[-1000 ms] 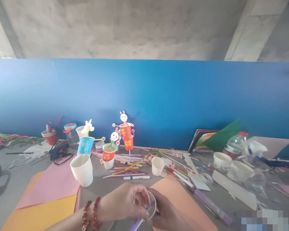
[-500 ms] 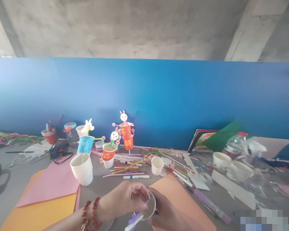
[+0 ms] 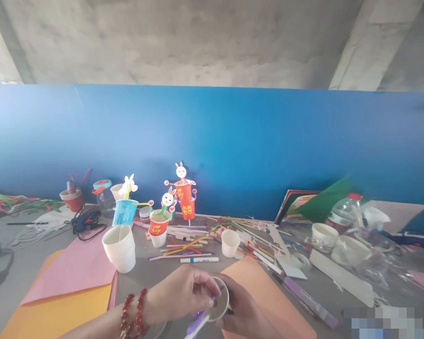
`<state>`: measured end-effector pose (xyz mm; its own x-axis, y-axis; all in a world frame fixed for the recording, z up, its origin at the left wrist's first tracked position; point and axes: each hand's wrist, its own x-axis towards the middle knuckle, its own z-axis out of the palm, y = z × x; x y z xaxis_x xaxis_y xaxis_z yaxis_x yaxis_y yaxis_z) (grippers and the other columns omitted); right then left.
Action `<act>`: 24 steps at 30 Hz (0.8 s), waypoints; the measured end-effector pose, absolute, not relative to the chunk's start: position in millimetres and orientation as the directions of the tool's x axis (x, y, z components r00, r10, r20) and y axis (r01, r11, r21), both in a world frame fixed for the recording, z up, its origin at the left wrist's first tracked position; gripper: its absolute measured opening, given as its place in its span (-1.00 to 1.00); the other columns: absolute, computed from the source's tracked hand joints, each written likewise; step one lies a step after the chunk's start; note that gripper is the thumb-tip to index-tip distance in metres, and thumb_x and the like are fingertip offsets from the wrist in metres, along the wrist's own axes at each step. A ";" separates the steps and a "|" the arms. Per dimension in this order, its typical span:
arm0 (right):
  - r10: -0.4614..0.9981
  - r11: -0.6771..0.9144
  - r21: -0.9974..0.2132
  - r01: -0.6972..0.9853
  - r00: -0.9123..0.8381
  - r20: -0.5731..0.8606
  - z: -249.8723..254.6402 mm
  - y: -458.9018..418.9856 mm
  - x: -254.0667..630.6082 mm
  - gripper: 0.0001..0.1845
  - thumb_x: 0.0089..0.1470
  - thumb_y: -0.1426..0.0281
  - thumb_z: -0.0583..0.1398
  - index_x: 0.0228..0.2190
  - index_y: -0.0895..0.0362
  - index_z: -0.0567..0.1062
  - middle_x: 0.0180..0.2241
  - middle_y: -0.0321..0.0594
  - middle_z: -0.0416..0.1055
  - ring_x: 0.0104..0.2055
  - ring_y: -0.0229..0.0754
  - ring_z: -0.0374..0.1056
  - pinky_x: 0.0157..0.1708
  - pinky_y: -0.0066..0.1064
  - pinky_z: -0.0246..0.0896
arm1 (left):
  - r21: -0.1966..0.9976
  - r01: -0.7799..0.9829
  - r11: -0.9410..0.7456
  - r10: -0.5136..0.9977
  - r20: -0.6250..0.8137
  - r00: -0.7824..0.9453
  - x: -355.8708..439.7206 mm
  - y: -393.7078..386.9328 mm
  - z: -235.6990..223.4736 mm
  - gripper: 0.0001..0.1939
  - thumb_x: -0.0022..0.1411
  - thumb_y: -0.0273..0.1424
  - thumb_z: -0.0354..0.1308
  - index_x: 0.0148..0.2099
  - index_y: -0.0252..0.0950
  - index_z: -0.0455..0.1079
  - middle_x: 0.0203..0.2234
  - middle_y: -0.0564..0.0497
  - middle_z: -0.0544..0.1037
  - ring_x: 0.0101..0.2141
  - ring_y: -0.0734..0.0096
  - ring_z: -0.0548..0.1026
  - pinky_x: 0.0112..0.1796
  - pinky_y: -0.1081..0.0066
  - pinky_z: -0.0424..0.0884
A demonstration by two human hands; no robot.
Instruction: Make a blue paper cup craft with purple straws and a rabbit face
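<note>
At the bottom centre, my left hand [image 3: 178,296], with a red bead bracelet on its wrist, pinches a purple-and-white straw [image 3: 198,322] that pokes into a small white paper cup [image 3: 222,296]. My right hand [image 3: 245,313] is wrapped round the cup from the right and holds it tilted, mouth toward me. Both hands hover just above the grey table [image 3: 155,275], beside a sheet of orange paper [image 3: 268,296].
A stack of white cups [image 3: 120,247] stands on pink paper [image 3: 77,268] at the left, with yellow paper [image 3: 60,315] in front. Bunny-decorated red cups [image 3: 185,197], a blue cup [image 3: 125,212], loose straws [image 3: 191,245], a marker [image 3: 199,259] and a water bottle [image 3: 342,212] crowd the back by the blue wall.
The straw's free end has dropped lower and to the left below the cup. Both hands stay in nearly the same place round the cup.
</note>
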<state>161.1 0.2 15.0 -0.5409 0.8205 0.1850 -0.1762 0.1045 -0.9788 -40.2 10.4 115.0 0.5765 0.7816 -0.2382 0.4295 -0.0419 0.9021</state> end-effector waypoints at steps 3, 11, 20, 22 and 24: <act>0.817 0.096 -0.978 -0.187 -0.546 0.185 16.6 -1.9 158.7 -0.32 -0.15 0.15 0.47 0.02 0.05 0.50 -0.05 -0.10 0.53 0.04 0.16 0.43 -0.06 -0.20 0.29 | 0.894 0.448 -0.016 0.795 -0.261 0.548 -38.1 11.4 111.0 -0.79 -0.01 -0.42 0.18 -0.28 -0.28 0.57 -0.49 0.06 0.57 -0.52 0.42 0.47 -0.55 0.52 0.35; 0.833 0.093 -0.988 -0.124 -0.533 0.145 18.1 -2.8 156.3 -0.31 -0.18 0.14 0.48 0.00 0.06 0.49 -0.12 -0.14 0.56 -0.07 0.10 0.47 -0.11 -0.22 0.32 | 0.871 0.490 -0.037 0.840 -0.239 0.488 -29.1 7.8 106.0 -0.90 -0.01 -0.39 0.18 -0.36 -0.23 0.36 -0.61 0.15 0.45 -0.72 0.54 0.34 -0.78 0.60 0.14; 0.853 0.093 -0.989 -0.116 -0.503 0.140 14.6 -1.3 156.3 -0.25 -0.23 0.03 0.47 -0.01 0.05 0.50 -0.13 -0.11 0.54 -0.05 0.16 0.44 -0.12 -0.17 0.32 | 0.872 0.489 -0.009 0.816 -0.276 0.508 -32.2 5.7 114.3 -0.84 -0.05 -0.47 0.11 -0.34 -0.21 0.30 -0.76 0.25 0.34 -0.75 0.49 0.35 -0.73 0.57 0.17; 0.848 0.111 -0.985 -0.136 -0.505 0.165 13.0 -0.6 157.2 -0.24 -0.21 0.01 0.46 0.01 0.04 0.49 -0.11 -0.10 0.52 -0.02 0.17 0.42 -0.10 -0.16 0.32 | 0.876 0.483 -0.020 0.817 -0.264 0.512 -33.7 4.9 115.4 -0.84 -0.04 -0.48 0.11 -0.32 -0.21 0.29 -0.78 0.26 0.33 -0.74 0.48 0.34 -0.70 0.55 0.18; 0.841 0.120 -0.984 -0.128 -0.513 0.170 12.2 0.1 158.3 -0.24 -0.19 0.00 0.45 0.02 0.04 0.48 -0.11 -0.10 0.53 -0.03 0.16 0.43 -0.11 -0.16 0.33 | 0.881 0.472 -0.029 0.817 -0.251 0.519 -34.3 4.2 116.1 -0.84 -0.01 -0.47 0.11 -0.30 -0.20 0.29 -0.78 0.26 0.33 -0.74 0.48 0.33 -0.67 0.54 0.18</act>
